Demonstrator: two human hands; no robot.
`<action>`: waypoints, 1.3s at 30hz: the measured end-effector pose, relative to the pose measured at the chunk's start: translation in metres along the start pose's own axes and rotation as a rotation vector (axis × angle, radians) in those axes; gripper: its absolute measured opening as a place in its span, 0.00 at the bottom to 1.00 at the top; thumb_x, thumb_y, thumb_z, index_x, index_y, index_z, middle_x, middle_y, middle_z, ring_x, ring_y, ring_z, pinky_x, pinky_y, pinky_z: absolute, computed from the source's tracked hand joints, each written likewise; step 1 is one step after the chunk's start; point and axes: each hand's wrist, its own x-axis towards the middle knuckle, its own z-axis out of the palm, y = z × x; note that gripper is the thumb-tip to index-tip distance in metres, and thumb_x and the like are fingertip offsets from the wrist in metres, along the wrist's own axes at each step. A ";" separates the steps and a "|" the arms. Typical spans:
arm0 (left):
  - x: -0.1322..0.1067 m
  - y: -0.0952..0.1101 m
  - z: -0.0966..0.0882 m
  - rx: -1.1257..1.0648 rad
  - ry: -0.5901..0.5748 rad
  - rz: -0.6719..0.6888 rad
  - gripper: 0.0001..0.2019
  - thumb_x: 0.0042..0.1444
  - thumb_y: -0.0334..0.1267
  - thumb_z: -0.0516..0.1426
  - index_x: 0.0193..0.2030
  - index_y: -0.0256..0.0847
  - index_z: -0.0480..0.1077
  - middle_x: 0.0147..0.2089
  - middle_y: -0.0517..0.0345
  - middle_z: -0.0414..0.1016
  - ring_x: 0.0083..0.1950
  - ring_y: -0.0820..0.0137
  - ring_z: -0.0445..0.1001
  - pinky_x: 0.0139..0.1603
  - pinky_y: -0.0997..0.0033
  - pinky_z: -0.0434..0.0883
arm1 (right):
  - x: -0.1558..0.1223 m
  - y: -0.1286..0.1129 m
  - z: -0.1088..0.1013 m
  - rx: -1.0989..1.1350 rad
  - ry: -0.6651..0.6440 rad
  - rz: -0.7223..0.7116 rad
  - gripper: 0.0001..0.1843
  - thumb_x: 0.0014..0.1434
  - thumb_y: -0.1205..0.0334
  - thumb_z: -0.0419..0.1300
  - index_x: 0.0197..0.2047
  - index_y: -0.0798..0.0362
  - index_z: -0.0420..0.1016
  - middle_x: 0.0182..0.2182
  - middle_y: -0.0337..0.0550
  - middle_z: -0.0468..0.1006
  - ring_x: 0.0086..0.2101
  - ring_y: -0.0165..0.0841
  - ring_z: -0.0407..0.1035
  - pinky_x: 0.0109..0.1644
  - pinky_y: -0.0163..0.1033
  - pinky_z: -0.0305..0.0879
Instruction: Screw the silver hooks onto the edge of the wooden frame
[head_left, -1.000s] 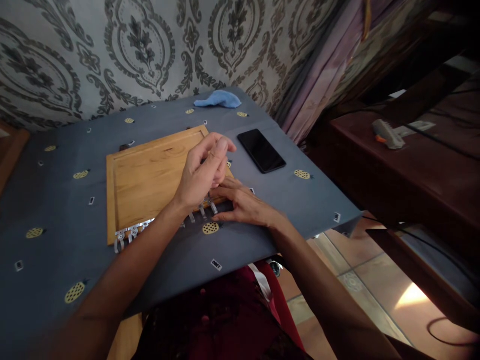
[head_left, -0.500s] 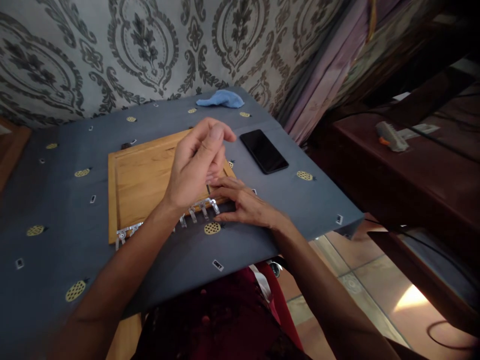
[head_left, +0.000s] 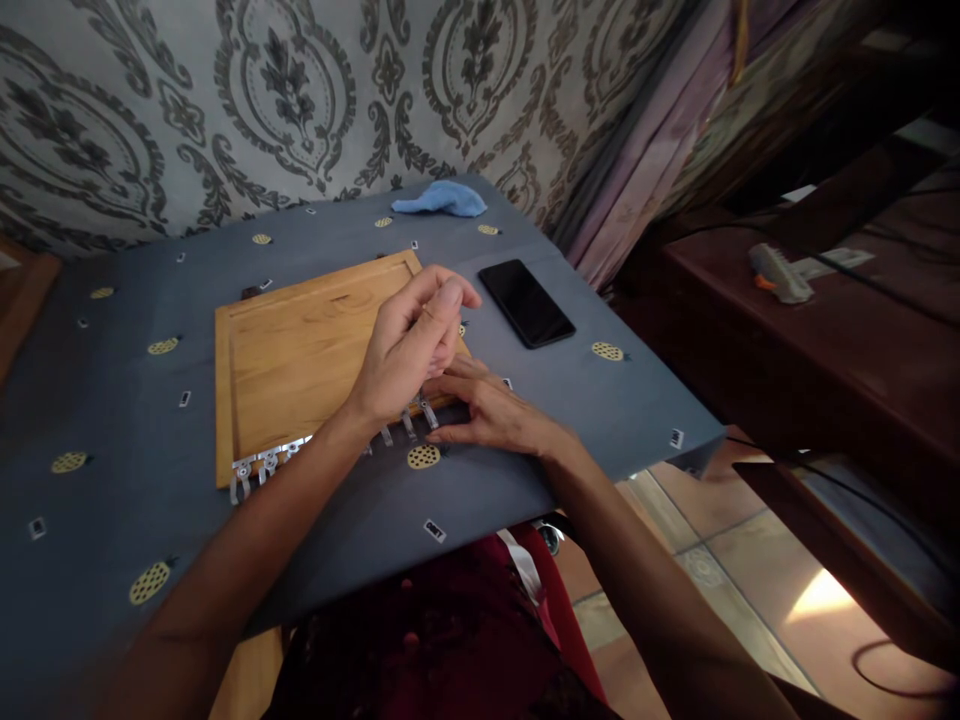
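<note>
A wooden tray-like panel with a raised rim [head_left: 300, 360] lies on the cloth-covered table. Along its near edge runs a row of silver metal clips [head_left: 270, 465], partly hidden behind my left forearm. My left hand [head_left: 416, 340] is closed above the panel's right side, its fingers curled; what they hold, if anything, is hidden. My right hand [head_left: 495, 405] rests at the near right corner, thumb and fingers pinching around the end metal clip [head_left: 428, 411]. The left hand overlaps the right fingertips in view, so contact between them is unclear.
A black phone [head_left: 526, 303] lies right of the panel. At the table's far edge sits a blue cloth [head_left: 440, 198]. The grey patterned tablecloth [head_left: 300, 555] covers the table. A dark red surface at right carries a grey object with an orange part [head_left: 780, 273].
My left hand has moved right and slightly nearer to me, closer over my right fingers. More of the panel and of the left clips shows. My right hand stays at the corner.
</note>
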 end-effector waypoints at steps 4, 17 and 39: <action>0.000 -0.001 0.000 0.007 0.001 -0.004 0.14 0.64 0.50 0.55 0.36 0.42 0.67 0.17 0.70 0.51 0.17 0.79 0.46 0.16 0.76 0.47 | 0.000 0.000 0.000 -0.001 -0.002 0.005 0.23 0.56 0.50 0.68 0.52 0.51 0.75 0.55 0.50 0.71 0.58 0.43 0.63 0.64 0.52 0.58; 0.002 -0.001 -0.005 -0.023 -0.116 -0.026 0.12 0.65 0.48 0.54 0.36 0.42 0.66 0.17 0.72 0.48 0.15 0.80 0.47 0.16 0.76 0.48 | 0.000 -0.002 -0.001 -0.006 0.008 0.004 0.22 0.56 0.49 0.67 0.50 0.52 0.76 0.53 0.50 0.72 0.55 0.45 0.65 0.60 0.54 0.62; -0.018 0.015 -0.016 0.053 0.120 0.030 0.12 0.64 0.48 0.56 0.35 0.43 0.66 0.16 0.72 0.48 0.15 0.81 0.45 0.16 0.77 0.48 | -0.002 0.004 0.002 0.006 -0.033 0.045 0.25 0.56 0.51 0.68 0.55 0.50 0.74 0.59 0.52 0.68 0.61 0.45 0.61 0.65 0.56 0.57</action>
